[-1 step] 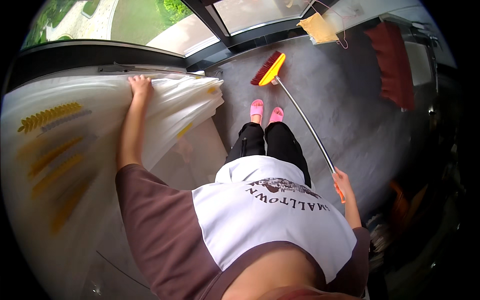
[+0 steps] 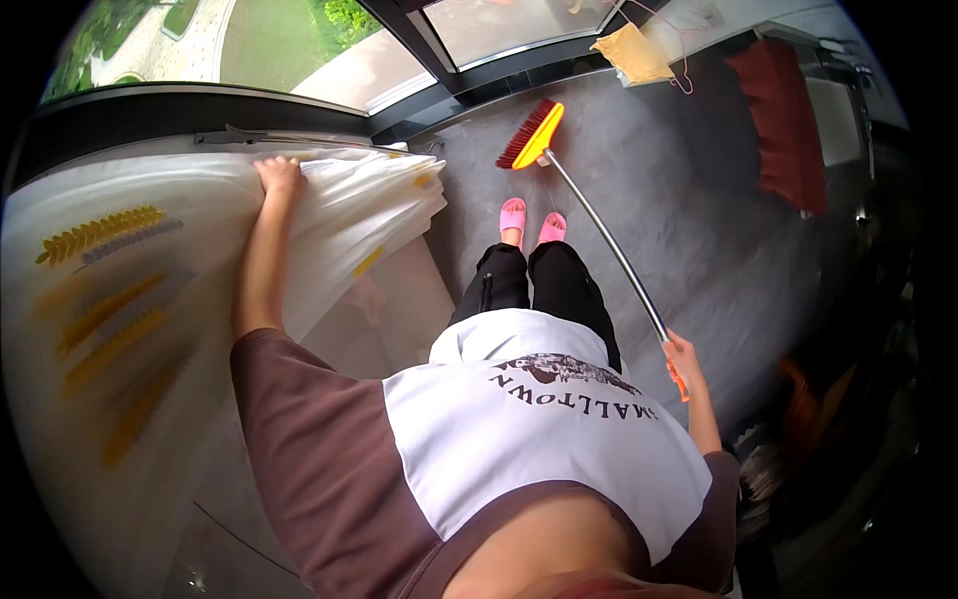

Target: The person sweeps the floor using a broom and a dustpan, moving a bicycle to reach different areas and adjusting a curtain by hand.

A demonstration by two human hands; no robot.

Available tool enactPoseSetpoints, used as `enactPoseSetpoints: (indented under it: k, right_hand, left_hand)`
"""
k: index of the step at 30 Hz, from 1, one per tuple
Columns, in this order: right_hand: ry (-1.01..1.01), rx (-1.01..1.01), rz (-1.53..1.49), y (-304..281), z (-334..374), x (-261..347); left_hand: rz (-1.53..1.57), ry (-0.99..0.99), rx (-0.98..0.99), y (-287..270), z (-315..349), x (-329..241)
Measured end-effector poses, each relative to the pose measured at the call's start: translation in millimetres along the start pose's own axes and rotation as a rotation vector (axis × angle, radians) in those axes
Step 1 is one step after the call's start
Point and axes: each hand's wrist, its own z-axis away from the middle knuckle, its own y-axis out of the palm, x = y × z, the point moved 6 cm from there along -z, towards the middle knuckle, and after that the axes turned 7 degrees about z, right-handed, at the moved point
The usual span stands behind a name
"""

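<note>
My right hand (image 2: 684, 365) is closed round the orange-ended grip of a broom (image 2: 611, 243) with a long metal handle. Its yellow head with dark red bristles (image 2: 529, 135) is down at the grey floor, ahead of my feet in pink slippers (image 2: 512, 217). On the left, my left hand (image 2: 280, 177) has its fingers bent over the upper part of a white curtain (image 2: 349, 195) with yellow and grey leaf prints. The cloth is bunched into folds to the right of that hand.
Dark-framed windows (image 2: 220, 100) run along the far left, with a black sill below. A yellow cloth (image 2: 635, 55) and a pink wire hanger (image 2: 687, 80) are at the far right. Beyond them hangs a dark red cloth (image 2: 783, 130). Dark clutter fills the right edge.
The broom head has shifted very slightly left and away from me. My left hand stays at the curtain.
</note>
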Motion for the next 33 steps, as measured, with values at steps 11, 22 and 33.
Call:
enactPoseSetpoints:
  k: [11,22,33]
  right_hand:
    - [-0.182,0.11,0.303,18.0,-51.7,49.5]
    - [-0.041,-0.025,0.224,-9.5,-64.6,9.2]
    - [-0.016,-0.06,-0.228,50.1,9.6,-32.0]
  left_hand:
    - [0.216,0.119,0.291,-2.4,14.8,-25.2]
    - [0.105,0.272,0.169,-11.6,21.6,-45.2]
    - [-0.116,0.51,0.383,-16.8,45.4,-110.8]
